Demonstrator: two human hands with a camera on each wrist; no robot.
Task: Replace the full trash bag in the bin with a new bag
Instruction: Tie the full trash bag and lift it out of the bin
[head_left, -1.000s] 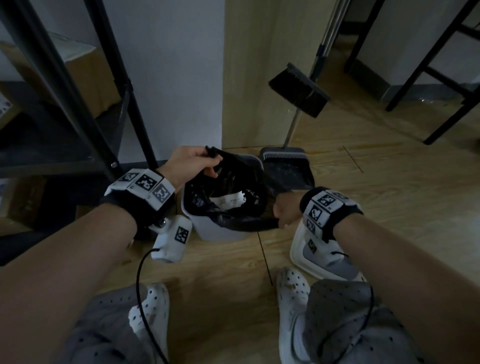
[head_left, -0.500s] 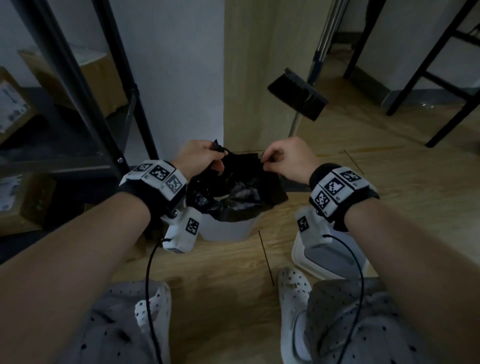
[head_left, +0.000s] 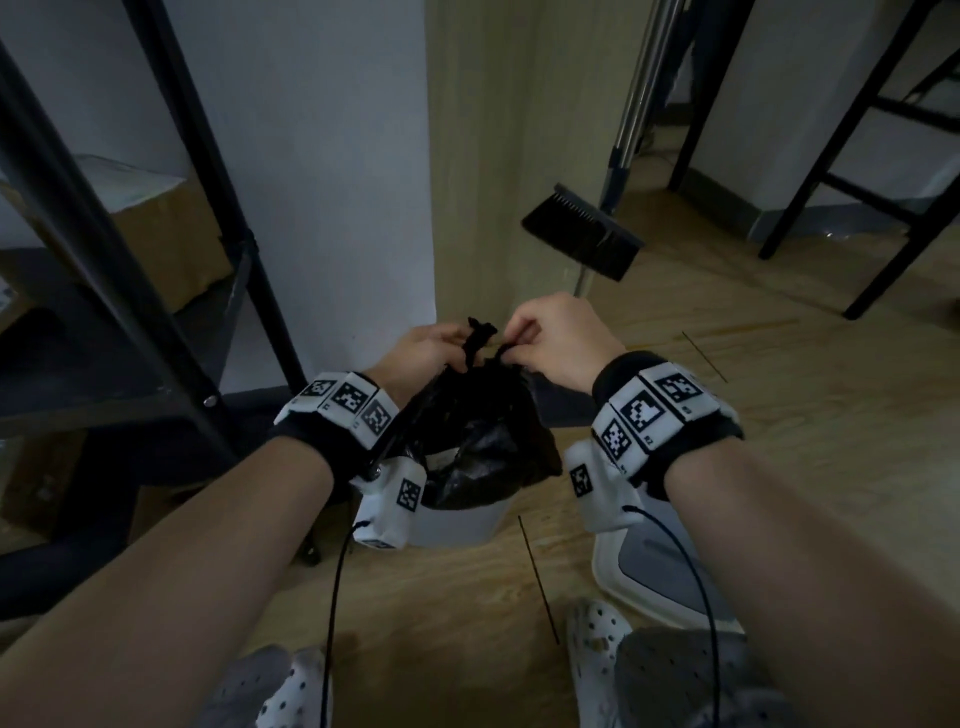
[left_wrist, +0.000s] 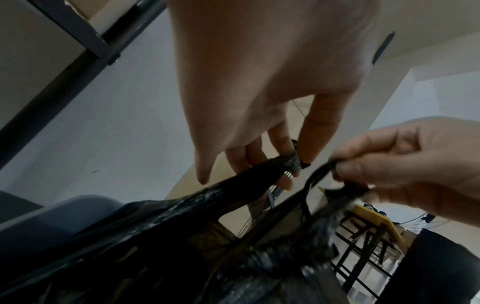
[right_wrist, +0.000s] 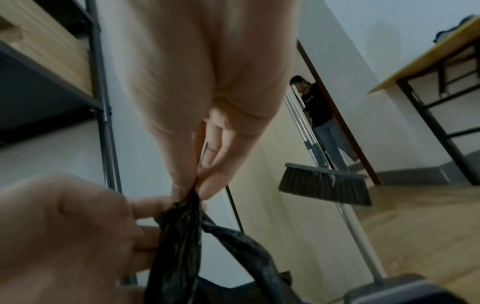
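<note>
— What was in the bin when you looked?

— From my head view, the white trash bin (head_left: 457, 525) held the black trash bag (head_left: 478, 441). The bag's body bulged above the rim, directly below both grips, and its neck was drawn up to a gathered point. I couldn't see what was inside; the plastic was closed over it.

— And the hands?

— The left hand (head_left: 426, 353) had its fingers curled around one twisted strip of the bag's top. The right hand (head_left: 561, 343) pinched a second strip between thumb and fingertips (right_wrist: 207, 185). The two grips sat just beside each other, and the strip ends stuck up between them.

— Anything else near there?

— Beyond the grips, a broom (head_left: 582, 239) hung with its bristles clear of the wooden floor (head_left: 779, 415), its metal handle running up out of frame. Nearer me than the right grip lay a white and grey lid (head_left: 660, 582), partly covered by the wrist camera and my knee.

— What was hard to make out?

— The bin's left side was hidden behind the left wrist camera. The dustpan behind the bag was almost entirely blocked. In the left wrist view the right-hand strip was blurred. To the left of the grips a black metal rack (head_left: 156, 291) held cardboard boxes, cut off at the edge.
</note>
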